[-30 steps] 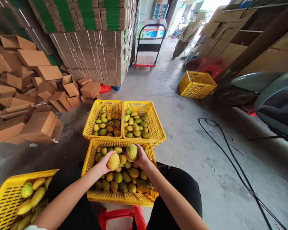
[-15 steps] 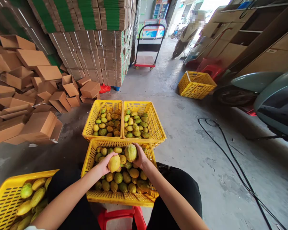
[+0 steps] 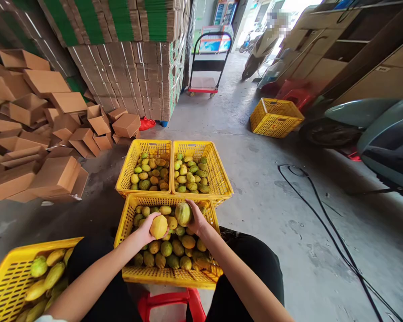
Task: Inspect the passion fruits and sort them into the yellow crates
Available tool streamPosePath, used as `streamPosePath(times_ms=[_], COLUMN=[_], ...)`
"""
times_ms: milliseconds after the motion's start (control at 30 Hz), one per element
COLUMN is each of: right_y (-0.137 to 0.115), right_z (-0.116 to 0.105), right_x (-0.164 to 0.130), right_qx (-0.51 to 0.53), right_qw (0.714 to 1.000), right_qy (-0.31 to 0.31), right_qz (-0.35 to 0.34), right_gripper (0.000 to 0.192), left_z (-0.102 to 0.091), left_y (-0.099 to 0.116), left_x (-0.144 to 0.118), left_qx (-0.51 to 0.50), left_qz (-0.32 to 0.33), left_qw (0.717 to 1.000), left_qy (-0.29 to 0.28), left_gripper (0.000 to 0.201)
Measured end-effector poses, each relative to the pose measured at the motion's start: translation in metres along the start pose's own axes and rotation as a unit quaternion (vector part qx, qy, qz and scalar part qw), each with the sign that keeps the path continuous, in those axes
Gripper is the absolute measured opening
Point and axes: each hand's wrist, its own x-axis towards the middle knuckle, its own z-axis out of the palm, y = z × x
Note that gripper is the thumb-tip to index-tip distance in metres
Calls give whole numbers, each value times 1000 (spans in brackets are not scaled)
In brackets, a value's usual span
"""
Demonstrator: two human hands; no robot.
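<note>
Between the person's knees, a yellow plastic crate (image 3: 130,217) full of green and yellow mangoes is resting over a red stool (image 3: 169,302). Above this crate, the right hand (image 3: 196,219) is closing around a greenish mango (image 3: 183,213), and just beside it the left hand (image 3: 145,229) is gripping a yellow mango (image 3: 159,226) with curled fingers.

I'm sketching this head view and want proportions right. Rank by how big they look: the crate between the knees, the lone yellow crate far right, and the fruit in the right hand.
1. Crate between the knees, largest, though nearest the camera.
2. Lone yellow crate.
3. Fruit in the right hand, smallest.
</note>
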Motion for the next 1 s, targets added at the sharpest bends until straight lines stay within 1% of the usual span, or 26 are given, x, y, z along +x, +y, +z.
streamPosePath(times_ms=[100, 200, 300, 400, 600, 800, 900, 1000], right_y=[-1, -3, -4, -3, -4, -2, -1, -1], right_z=[1, 3, 3, 1, 1, 1, 0, 0], right_x=[-2, -4, -4, -4, -4, -2, -1, -1], right_qx=[13, 26, 34, 40, 47, 41, 32, 38], right_qw=[1000, 999, 997, 997, 996, 998, 998, 998], right_qy=[6, -10, -17, -22, -39, -20, -27, -9], right_qz=[21, 44, 61, 65, 61, 43, 44, 41], right_gripper=[19, 20, 21, 22, 22, 21, 23, 21], left_z=[3, 2, 0, -2, -1, -1, -3, -4], left_y=[0, -1, -2, -2, -1, -3, -3, -2], left_x=[-2, -1, 1, 3, 3, 4, 5, 6], left_qx=[3, 17, 25, 23, 12, 33, 35, 27], left_qz=[11, 36, 50, 50, 68, 75, 51, 20], left_qw=[1000, 999, 998, 998, 994, 995, 997, 999], left_qy=[14, 33, 37, 40, 79, 65, 48, 39], left_gripper=[22, 22, 22, 18, 20, 21, 20, 21])
